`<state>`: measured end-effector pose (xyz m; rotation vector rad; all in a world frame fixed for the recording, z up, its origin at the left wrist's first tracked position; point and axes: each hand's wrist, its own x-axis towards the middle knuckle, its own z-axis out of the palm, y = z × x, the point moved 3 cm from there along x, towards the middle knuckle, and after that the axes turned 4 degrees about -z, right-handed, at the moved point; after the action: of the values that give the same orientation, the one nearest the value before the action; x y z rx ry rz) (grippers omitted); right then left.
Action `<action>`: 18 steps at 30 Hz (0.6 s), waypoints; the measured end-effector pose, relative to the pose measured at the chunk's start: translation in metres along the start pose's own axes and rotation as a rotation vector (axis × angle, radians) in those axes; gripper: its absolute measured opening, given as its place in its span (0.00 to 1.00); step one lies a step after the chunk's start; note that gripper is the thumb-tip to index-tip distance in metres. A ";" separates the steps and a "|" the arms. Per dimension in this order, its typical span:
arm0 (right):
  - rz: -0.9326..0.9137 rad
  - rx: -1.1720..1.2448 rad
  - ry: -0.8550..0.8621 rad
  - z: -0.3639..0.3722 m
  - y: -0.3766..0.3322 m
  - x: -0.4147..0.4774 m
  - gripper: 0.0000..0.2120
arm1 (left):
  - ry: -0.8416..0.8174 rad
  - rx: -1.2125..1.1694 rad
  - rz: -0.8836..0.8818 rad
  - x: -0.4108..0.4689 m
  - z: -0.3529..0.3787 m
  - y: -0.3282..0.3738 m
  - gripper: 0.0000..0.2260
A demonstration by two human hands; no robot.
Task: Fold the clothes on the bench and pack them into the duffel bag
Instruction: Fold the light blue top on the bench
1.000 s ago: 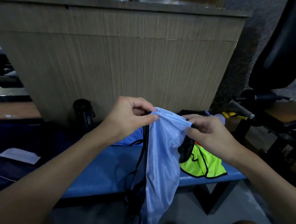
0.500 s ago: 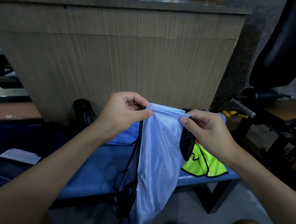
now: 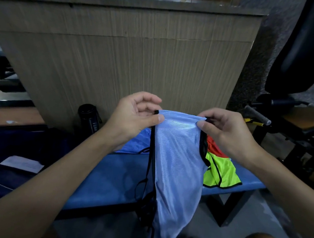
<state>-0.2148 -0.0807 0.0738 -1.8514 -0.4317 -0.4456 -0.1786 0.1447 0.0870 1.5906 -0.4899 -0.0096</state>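
The left hand (image 3: 135, 115) and right hand (image 3: 226, 131) each pinch a top corner of a light-blue mesh vest with black trim (image 3: 178, 169), stretched between them and hanging below, above the blue padded bench (image 3: 108, 179).

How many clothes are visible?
4: light blue vest held by left hand and right hand; blue garment, yellow vest and orange garment on the bench. Others may be hidden.
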 end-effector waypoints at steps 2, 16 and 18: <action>-0.011 0.000 0.016 -0.002 -0.004 0.000 0.09 | 0.012 -0.039 -0.018 0.000 0.002 -0.001 0.14; -0.138 -0.491 -0.155 -0.007 -0.015 0.006 0.06 | 0.014 -0.040 0.050 0.003 0.025 -0.001 0.16; -0.136 -0.490 -0.148 -0.008 -0.018 0.006 0.08 | 0.028 -0.081 0.032 -0.001 0.028 -0.013 0.18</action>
<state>-0.2188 -0.0825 0.0937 -2.3480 -0.5897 -0.5433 -0.1843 0.1183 0.0719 1.5019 -0.4873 0.0164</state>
